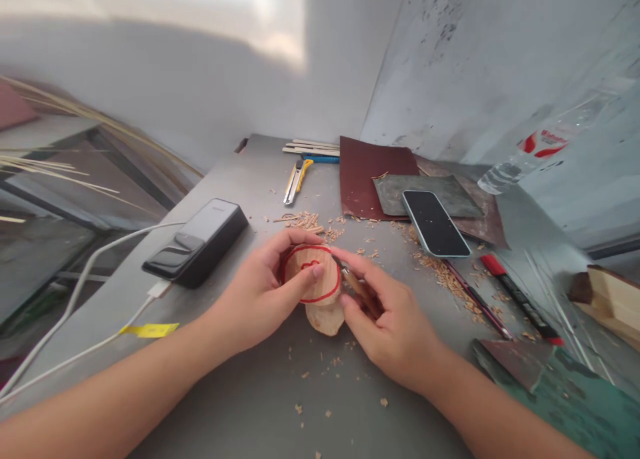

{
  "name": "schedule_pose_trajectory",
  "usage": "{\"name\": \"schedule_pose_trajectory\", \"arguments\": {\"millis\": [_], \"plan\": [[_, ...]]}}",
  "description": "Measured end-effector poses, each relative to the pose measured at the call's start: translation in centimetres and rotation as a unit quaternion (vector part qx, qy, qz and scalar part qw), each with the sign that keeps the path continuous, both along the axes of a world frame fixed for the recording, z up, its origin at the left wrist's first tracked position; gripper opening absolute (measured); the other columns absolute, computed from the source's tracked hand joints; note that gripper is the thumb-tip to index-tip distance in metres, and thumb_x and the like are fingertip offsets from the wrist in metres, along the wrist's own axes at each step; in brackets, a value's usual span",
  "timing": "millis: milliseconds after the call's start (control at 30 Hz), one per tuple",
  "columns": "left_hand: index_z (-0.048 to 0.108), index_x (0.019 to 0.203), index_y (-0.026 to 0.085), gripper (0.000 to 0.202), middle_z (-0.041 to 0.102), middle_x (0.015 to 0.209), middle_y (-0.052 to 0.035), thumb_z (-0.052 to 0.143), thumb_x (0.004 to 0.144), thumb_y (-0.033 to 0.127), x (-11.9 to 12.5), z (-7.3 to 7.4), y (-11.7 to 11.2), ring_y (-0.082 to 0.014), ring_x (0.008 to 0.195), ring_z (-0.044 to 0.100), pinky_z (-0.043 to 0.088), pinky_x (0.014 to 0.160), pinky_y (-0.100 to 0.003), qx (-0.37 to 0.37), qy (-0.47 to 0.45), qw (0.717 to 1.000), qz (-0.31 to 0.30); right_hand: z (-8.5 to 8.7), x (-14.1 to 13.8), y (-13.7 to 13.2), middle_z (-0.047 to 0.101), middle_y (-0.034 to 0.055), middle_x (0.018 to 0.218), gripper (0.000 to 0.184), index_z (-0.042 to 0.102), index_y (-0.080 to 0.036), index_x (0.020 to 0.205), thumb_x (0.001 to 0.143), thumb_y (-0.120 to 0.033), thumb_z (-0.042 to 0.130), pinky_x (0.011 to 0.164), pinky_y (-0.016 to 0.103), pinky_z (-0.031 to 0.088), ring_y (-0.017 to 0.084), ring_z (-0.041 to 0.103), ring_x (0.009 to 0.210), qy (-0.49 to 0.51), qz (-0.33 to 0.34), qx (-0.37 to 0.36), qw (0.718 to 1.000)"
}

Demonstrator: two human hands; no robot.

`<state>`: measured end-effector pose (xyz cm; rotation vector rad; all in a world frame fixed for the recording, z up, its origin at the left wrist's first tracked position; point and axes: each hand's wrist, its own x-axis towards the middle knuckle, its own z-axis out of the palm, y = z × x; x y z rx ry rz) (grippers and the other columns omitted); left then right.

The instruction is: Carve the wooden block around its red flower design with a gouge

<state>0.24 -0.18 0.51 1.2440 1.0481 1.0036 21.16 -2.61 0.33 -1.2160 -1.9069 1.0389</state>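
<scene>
A pale wood carving [327,282] with a red line round its rim and a small red drawing in the middle is held just above the grey table. My left hand [273,285] is closed round its left side, thumb across the top face. In my right hand [385,312] is a carving knife [357,285] with a wooden handle, its metal end against the carving's right edge. Fingers hide most of the handle and the tip of the blade. Wood shavings [307,222] lie just beyond the hands.
A black power bank [197,242] with white cables sits left. Farther back lie a yellow box cutter [297,180], wooden sticks [310,147] and sandpaper sheets [370,179]. A phone [436,223], pencil [477,299], red-capped marker [523,299] and plastic bottle [545,139] are at right.
</scene>
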Motion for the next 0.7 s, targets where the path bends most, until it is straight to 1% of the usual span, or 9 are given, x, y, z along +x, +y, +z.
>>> {"name": "schedule_pose_trajectory", "arguments": {"millis": [67,100,200,267,367,467,567,633,700], "plan": [[0.064,0.121,0.023,0.032,0.074,0.109,-0.0057,0.075,0.094,0.037,0.0,0.0,0.0,-0.0231,0.099,0.071,0.058,0.085,-0.035,0.008,0.020,1.000,0.007,0.1,0.0,0.1,0.072,0.0055,0.120,0.060,0.051,-0.029,0.155,0.098,-0.012,0.056,0.078,0.032,0.060,0.014,0.063,0.073,-0.030,-0.002,0.030,0.999],[0.065,0.121,0.023,0.033,0.074,0.110,-0.0062,0.075,0.094,0.037,0.0,0.1,0.0,-0.0238,0.100,0.072,0.058,0.086,-0.037,0.011,0.033,0.999,0.010,0.2,0.0,0.1,0.070,0.0070,0.126,0.060,0.051,-0.028,0.156,0.098,-0.013,0.056,0.084,0.034,0.061,0.015,0.065,0.079,-0.044,0.000,0.048,0.998],[0.065,0.122,0.023,0.034,0.074,0.117,-0.0074,0.075,0.093,0.038,0.2,0.1,-0.2,-0.0254,0.104,0.071,0.058,0.090,-0.039,0.017,0.068,0.997,0.014,0.5,0.2,0.2,0.064,0.0121,0.138,0.058,0.051,-0.024,0.156,0.100,-0.015,0.056,0.099,0.042,0.059,0.023,0.067,0.107,-0.093,0.015,0.083,0.992],[0.065,0.122,0.024,0.034,0.074,0.117,-0.0069,0.074,0.093,0.038,0.4,0.1,-0.3,-0.0253,0.103,0.072,0.058,0.089,-0.039,0.018,0.080,0.997,0.011,0.6,0.4,0.2,0.058,0.0146,0.146,0.054,0.052,-0.023,0.155,0.101,-0.017,0.057,0.100,0.045,0.059,0.026,0.066,0.115,-0.123,0.017,0.087,0.988],[0.064,0.123,0.024,0.037,0.074,0.114,-0.0061,0.074,0.091,0.038,0.5,0.0,-0.5,-0.0248,0.101,0.071,0.059,0.087,-0.038,0.013,0.084,0.996,0.010,0.7,0.7,0.2,0.055,0.0159,0.150,0.053,0.053,-0.022,0.155,0.102,-0.020,0.057,0.099,0.046,0.061,0.026,0.067,0.117,-0.149,0.014,0.083,0.985],[0.061,0.126,0.023,0.044,0.075,0.111,-0.0065,0.077,0.089,0.039,0.5,0.1,-0.6,-0.0245,0.098,0.072,0.059,0.085,-0.038,-0.011,0.062,0.998,0.019,0.6,0.8,0.1,0.055,0.0153,0.151,0.052,0.051,-0.021,0.156,0.104,-0.021,0.055,0.103,0.047,0.060,0.027,0.066,0.123,-0.161,0.023,0.082,0.983],[0.060,0.124,0.021,0.046,0.075,0.114,-0.0081,0.080,0.085,0.035,0.4,0.6,-0.5,-0.0233,0.095,0.073,0.061,0.081,-0.036,-0.037,0.000,0.999,0.036,0.4,0.8,0.0,0.056,0.0146,0.152,0.052,0.050,-0.021,0.157,0.105,-0.021,0.052,0.110,0.049,0.058,0.028,0.064,0.129,-0.156,0.034,0.099,0.982],[0.061,0.121,0.020,0.044,0.074,0.118,-0.0083,0.080,0.082,0.030,0.3,1.0,-0.4,-0.0220,0.097,0.072,0.060,0.081,-0.033,-0.048,-0.041,0.997,0.047,0.2,0.8,0.0,0.058,0.0136,0.150,0.053,0.048,-0.020,0.159,0.106,-0.019,0.049,0.115,0.046,0.054,0.026,0.061,0.135,-0.147,0.039,0.119,0.981],[0.063,0.120,0.021,0.043,0.072,0.122,-0.0073,0.077,0.080,0.024,0.3,1.2,-0.4,-0.0216,0.102,0.071,0.059,0.081,-0.031,-0.055,-0.058,0.995,0.052,0.2,0.7,0.1,0.061,0.0132,0.147,0.051,0.049,-0.018,0.158,0.107,-0.015,0.045,0.118,0.041,0.052,0.023,0.059,0.138,-0.136,0.038,0.141,0.980]]}}
